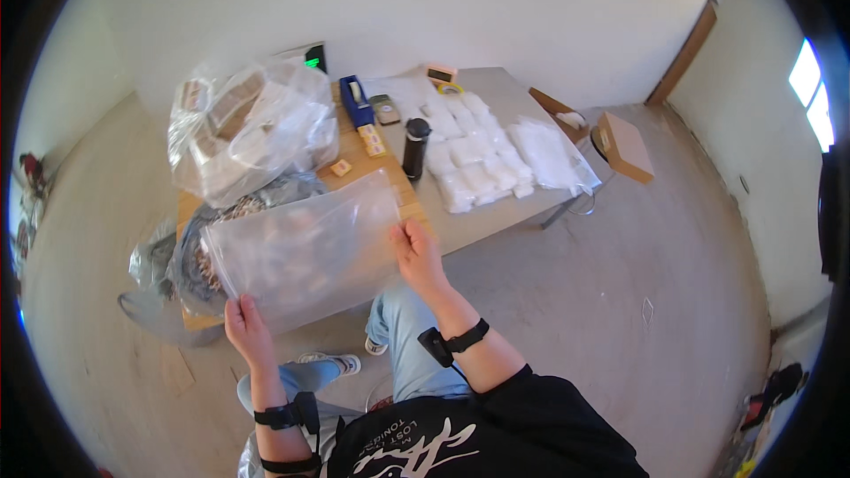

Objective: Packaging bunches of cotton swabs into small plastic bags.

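Note:
Stretched out between my two hands is a clear plastic bag (305, 248), flat and see-through. My left hand (248, 326) pinches its lower left edge, and my right hand (416, 252) grips its right edge. Beneath the bag, partly seen through it, a grey plastic sack (190, 261) holds many small brown and white pieces too small to name. Beyond the bag stands a dark bottle (415, 149) with a black lid. A few small yellow packets (372, 140) lie on the wooden board, one apart from the others.
A large clear bag of brown-and-white packs (252, 128) fills the table's left. Behind are a blue tape dispenser (356, 102) and a device with a green display (313, 57). White packs (478, 155) and flat plastic bags (549, 155) cover the right. A cardboard box (625, 146) sits on the floor.

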Motion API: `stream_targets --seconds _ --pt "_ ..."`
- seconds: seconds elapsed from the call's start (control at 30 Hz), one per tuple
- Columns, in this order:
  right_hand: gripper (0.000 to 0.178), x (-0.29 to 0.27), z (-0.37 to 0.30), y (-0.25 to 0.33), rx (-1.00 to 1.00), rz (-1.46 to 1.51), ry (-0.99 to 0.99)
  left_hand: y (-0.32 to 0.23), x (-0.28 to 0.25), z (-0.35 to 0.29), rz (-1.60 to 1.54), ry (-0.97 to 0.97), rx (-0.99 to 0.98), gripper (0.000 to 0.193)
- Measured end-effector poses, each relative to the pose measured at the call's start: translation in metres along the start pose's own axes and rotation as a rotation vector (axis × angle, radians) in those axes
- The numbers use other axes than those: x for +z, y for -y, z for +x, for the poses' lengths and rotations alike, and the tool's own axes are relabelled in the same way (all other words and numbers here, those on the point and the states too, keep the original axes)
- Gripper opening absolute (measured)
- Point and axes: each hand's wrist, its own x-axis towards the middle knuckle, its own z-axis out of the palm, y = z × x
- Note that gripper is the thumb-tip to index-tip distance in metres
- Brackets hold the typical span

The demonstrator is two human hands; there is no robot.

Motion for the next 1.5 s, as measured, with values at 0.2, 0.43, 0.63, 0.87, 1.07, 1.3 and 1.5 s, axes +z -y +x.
stream_targets --seconds 0.2,0.43,0.63,0.87,1.07,1.3,1.5 --pt "0.018 -0.053 0.0 -0.012 0.143 0.258 0.055 -0.009 0.046 -0.003 -0.113 0.096 -0.077 0.027" --pt "0.022 -0.141 0.011 -0.042 0.675 0.707 0.267 -0.043 0.12 -0.018 -0.149 0.389 -0.048 0.023" --pt "0.023 -0.198 0.03 -0.091 0.641 0.694 0.113 -0.063 0.178 -0.015 -0.301 0.48 -0.253 0.021" --pt "0.025 -0.29 0.126 -0.162 0.448 1.147 -0.314 -0.041 0.189 -0.023 -0.249 0.541 -0.301 0.023" --pt "0.022 -0.379 0.236 -0.265 0.487 1.206 -0.827 -0.034 0.196 -0.021 -0.167 0.52 -0.296 0.024" --pt "0.029 -0.451 0.282 -0.422 0.222 0.525 -0.794 -0.018 0.205 -0.024 -0.117 0.502 -0.374 0.021" --pt "0.03 -0.414 0.239 -0.572 0.317 -0.668 -0.335 -0.021 0.21 -0.028 -0.095 0.52 -0.392 0.019"
